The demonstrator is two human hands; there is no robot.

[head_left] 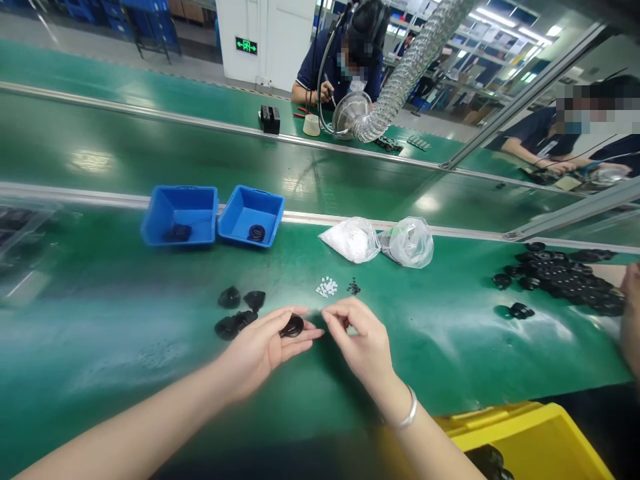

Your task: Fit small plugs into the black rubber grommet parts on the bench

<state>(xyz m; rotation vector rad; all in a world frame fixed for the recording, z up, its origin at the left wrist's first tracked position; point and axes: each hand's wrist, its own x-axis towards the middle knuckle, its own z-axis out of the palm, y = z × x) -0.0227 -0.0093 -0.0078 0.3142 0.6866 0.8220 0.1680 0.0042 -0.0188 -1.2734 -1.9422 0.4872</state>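
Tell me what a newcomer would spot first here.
At the centre of the green bench, the left hand cradles a black round part while the right hand pinches its fingers beside it. Behind them sit two blue bins, each holding a black piece. A silver duct hose hangs at the top, over another person.

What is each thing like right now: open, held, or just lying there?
left hand, holding the black round part.
right hand, fingertips pinched; can't tell if holding anything.
left blue bin, open, black part inside.
right blue bin, open, black ring inside.
white bag, lying on its side.
clear bag, lying crumpled beside it.
white bits, loose in a heap.
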